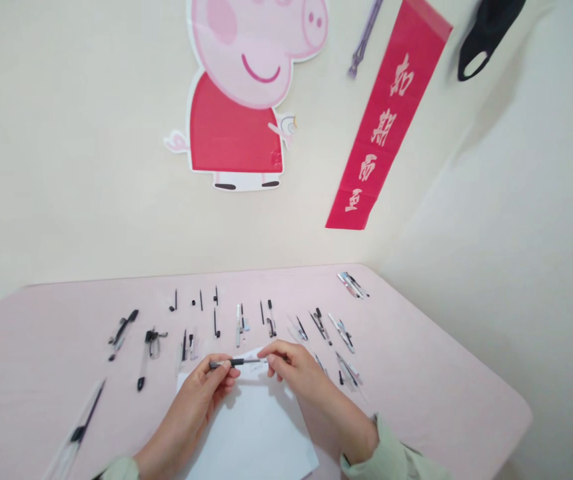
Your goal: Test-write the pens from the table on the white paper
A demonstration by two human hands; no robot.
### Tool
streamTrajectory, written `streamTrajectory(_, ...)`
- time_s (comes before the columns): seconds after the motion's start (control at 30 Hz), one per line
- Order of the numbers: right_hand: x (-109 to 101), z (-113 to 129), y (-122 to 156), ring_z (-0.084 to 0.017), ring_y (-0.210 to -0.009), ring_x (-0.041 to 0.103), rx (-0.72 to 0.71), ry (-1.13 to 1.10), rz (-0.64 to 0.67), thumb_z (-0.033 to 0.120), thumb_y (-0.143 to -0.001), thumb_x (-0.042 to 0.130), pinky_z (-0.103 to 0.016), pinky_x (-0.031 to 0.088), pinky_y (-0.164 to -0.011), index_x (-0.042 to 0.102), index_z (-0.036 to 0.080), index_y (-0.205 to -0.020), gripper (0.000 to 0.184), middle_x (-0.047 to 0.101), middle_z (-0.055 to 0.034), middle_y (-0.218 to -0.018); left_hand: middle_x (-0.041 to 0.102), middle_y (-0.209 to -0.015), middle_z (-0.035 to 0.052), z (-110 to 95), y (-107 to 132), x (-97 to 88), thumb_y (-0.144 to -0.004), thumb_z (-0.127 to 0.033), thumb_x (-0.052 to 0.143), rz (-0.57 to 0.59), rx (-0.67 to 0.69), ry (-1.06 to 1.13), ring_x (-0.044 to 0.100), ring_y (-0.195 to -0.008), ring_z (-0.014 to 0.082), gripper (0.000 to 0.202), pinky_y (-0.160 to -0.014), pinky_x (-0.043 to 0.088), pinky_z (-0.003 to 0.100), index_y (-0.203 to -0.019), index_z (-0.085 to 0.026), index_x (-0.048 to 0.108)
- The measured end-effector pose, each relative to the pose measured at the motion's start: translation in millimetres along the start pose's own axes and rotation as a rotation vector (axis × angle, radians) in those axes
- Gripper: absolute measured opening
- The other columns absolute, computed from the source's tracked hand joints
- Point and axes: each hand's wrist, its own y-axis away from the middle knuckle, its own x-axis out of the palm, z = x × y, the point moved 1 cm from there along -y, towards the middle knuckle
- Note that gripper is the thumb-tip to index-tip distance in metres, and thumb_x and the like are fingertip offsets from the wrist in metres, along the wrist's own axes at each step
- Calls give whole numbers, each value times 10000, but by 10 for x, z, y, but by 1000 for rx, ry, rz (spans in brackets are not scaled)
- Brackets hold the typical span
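Observation:
Between my two hands a pen (250, 361) lies level, with a black grip section and a clear or pale barrel. My left hand (210, 381) pinches its black part between thumb and fingers. The other end is pinched by my right hand (291, 365), whose fingers hide part of it. Below both hands is a sheet of white paper (259, 427), with some faint scribbles near its far edge.
The pink table (401, 400) carries several pens and pen parts in small groups, such as a pen with a black cap (144, 360) at left and a bundle of pens (352, 285) at far right. A long pen-like piece (77, 432) lies front left. The wall (91, 167) rises behind.

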Motion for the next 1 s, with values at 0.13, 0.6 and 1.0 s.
streamTrajectory(0.13,-147,97,126,-128,-642,595,-104,270,139,110,-829,501,-212,421,-611,692,226,-861,226,677,23,-715,685,-756,18,-5,13,12,-728,-369,777,20,18,-67,592,-692,122,289,-699,499,215,-886,-182,625)
streamTrajectory(0.6,-2003,-765,10,-201,-767,650,460,857,-567,306,-953,333,-269,404,-637,591,185,-987,287,695,-81,-823,687,-773,61,-71,58,106,-628,-677,692,101,28,-329,589,-729,189,557,-695,494,297,-854,-168,680)
streamTrajectory(1.0,-2026,-1084,-146,-237,-903,643,616,1098,-484,284,-897,476,-279,400,-667,568,185,-1001,170,681,-100,-979,673,-738,42,0,-4,48,-635,-664,700,138,40,-331,572,-675,170,526,-667,481,296,-826,-174,684)
